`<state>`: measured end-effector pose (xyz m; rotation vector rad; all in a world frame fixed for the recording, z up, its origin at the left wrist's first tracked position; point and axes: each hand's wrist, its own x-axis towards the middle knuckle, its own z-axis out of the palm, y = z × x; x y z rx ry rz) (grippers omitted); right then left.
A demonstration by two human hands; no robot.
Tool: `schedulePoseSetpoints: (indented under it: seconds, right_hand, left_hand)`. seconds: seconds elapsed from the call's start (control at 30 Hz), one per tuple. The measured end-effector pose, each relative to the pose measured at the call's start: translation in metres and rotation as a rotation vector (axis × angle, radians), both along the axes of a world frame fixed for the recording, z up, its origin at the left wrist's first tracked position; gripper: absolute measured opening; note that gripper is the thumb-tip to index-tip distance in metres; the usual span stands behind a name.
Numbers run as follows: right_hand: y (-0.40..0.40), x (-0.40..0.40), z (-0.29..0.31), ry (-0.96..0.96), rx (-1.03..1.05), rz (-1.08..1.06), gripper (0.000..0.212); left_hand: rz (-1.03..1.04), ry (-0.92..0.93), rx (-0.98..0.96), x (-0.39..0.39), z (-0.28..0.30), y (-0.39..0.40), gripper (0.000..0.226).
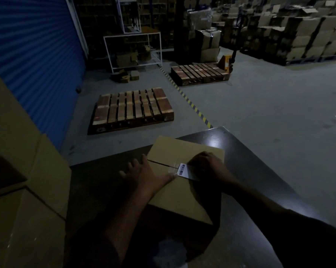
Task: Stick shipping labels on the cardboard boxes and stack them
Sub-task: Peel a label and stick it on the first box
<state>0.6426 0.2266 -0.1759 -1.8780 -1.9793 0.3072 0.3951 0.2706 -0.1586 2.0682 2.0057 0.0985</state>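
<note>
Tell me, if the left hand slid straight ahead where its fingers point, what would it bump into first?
Probably nothing on the table. The left hand lies flat on the cardboard box, fingers pointing past its left edge over bare dark table. Beyond lies floor, then a wooden pallet, though depth is unclear.

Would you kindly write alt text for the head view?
A person's right hand presses a barcode label onto a closed cardboard box on a dark table, with the left hand flat at its edge. Two wooden pallets lie beyond.

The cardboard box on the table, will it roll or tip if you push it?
Probably neither. The cardboard box sits low and flat on the table, so it would likely slide. The left hand steadies it; its weight cannot be judged.
</note>
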Motion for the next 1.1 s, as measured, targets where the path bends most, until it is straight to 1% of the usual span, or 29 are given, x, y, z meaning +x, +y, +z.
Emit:
schedulePoseSetpoints:
  seconds: [0.07, 0.13, 0.23, 0.37, 0.47, 0.7, 0.87, 1.0, 1.1]
  right_hand:
    - [-0.004, -0.014, 0.0, 0.045, 0.031, -0.022, 0.038]
    - [-0.012, -0.02, -0.002, 0.082, 0.085, -0.084, 0.031]
    - [-0.021, -0.02, -0.003, 0.107, 0.127, -0.162, 0.025]
    - [-0.027, -0.028, -0.003, 0.066, 0.184, -0.204, 0.019]
    - [-0.036, -0.028, -0.004, 0.035, 0.176, -0.227, 0.023]
    - [-0.038, -0.024, -0.006, 0.076, 0.182, -0.234, 0.023]
    - [-0.038, -0.023, -0.006, 0.055, 0.174, -0.233, 0.027]
    - [-0.039, -0.024, -0.004, 0.103, 0.195, -0.266, 0.026]
    - [-0.039, -0.022, -0.005, 0.064, 0.188, -0.245, 0.027]
  left_hand:
    - [-0.04, -0.122, 0.038, 0.009, -0.002, 0.003, 0.149]
    - [-0.078, -0.163, 0.06, 0.023, -0.007, 0.001, 0.151]
    - [-0.062, -0.157, 0.107, 0.034, -0.015, -0.001, 0.155]
    - [-0.079, -0.164, 0.163, 0.031, -0.02, -0.003, 0.149]
    - [-0.081, -0.17, 0.157, 0.032, -0.023, -0.002, 0.147]
    - [-0.092, -0.16, 0.168, 0.032, -0.022, -0.003, 0.142]
    - [-0.084, -0.162, 0.165, 0.032, -0.024, -0.001, 0.146]
    - [-0.078, -0.161, 0.168, 0.032, -0.023, -0.001, 0.144]
    - [-0.088, -0.166, 0.16, 0.033, -0.021, -0.002, 0.141]
